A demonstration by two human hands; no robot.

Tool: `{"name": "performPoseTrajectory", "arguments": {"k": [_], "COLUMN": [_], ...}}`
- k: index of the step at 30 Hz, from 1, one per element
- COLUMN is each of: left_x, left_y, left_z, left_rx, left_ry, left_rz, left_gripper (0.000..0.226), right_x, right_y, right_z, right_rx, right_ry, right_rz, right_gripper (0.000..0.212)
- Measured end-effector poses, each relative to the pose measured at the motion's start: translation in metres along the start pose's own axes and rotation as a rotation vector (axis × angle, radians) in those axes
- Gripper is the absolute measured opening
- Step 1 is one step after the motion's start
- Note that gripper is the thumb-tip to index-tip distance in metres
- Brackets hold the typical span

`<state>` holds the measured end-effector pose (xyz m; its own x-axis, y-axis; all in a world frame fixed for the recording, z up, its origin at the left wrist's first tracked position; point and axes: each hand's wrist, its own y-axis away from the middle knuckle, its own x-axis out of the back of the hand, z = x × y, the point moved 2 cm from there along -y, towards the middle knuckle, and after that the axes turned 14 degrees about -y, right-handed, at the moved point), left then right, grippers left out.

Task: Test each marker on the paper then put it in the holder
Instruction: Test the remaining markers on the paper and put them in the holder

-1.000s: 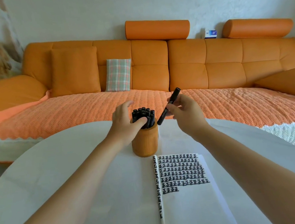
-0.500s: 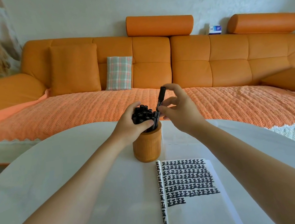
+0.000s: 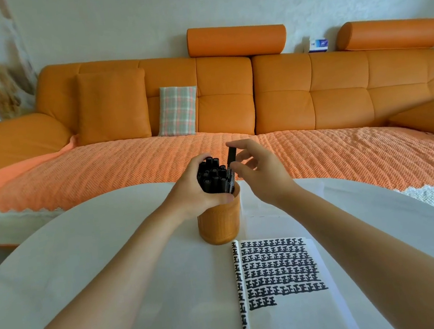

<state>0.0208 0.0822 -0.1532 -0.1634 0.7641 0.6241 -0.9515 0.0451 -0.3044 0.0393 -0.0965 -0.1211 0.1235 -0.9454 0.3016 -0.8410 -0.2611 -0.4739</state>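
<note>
The black marker (image 3: 231, 155) stands nearly upright, its lower end among the other markers (image 3: 213, 177) in the orange holder (image 3: 220, 225) near the table's (image 3: 86, 260) far edge. The right hand (image 3: 260, 175) pinches it, and the left hand (image 3: 192, 194) grips the bundle.

1 wide-angle camera, worn on the head, looks forward and down across the white table (image 3: 69, 235). The holder (image 3: 220, 224) and paper (image 3: 295, 317) lie close, below centre, and the orange sofa (image 3: 310, 94) stands well beyond, facing the view.
</note>
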Motion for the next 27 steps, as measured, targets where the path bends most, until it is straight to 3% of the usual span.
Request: {"name": "performPoseTrajectory", "arguments": {"k": [6, 9, 13, 17, 20, 23, 27], "left_x": [-0.005, -0.007, -0.011, -0.006, 0.001, 0.000, -0.008], "left_y": [0.001, -0.001, -0.004, -0.006, -0.006, -0.006, -0.006], "left_z": [-0.003, -0.004, -0.001, -0.004, -0.005, -0.004, -0.004], "left_rx": [0.001, 0.003, 0.002, 0.003, -0.006, 0.005, 0.011], "left_ry": [0.073, 0.124, 0.101, 0.087, 0.132, 0.139, 0.095], "left_rz": [0.058, 0.091, 0.155, -0.001, -0.128, -0.054, 0.109], "left_gripper": [0.091, 0.088, 0.083, 0.098, 0.091, 0.081, 0.090], "right_x": [-0.002, 0.000, -0.002, -0.003, -0.003, -0.004, -0.003], "right_y": [0.000, -0.001, -0.005, -0.002, -0.001, 0.000, 0.005], "right_z": [0.010, 0.004, 0.002, 0.009, 0.010, 0.008, 0.005], "right_rx": [-0.043, 0.055, 0.040, 0.011, -0.023, -0.038, -0.020], "right_ry": [-0.007, -0.029, -0.147, -0.147, -0.181, -0.188, -0.229], "right_rz": [-0.064, -0.013, 0.021, 0.003, -0.011, -0.043, -0.071], "right_gripper": [0.048, 0.046, 0.045, 0.037, 0.035, 0.041, 0.049]}}
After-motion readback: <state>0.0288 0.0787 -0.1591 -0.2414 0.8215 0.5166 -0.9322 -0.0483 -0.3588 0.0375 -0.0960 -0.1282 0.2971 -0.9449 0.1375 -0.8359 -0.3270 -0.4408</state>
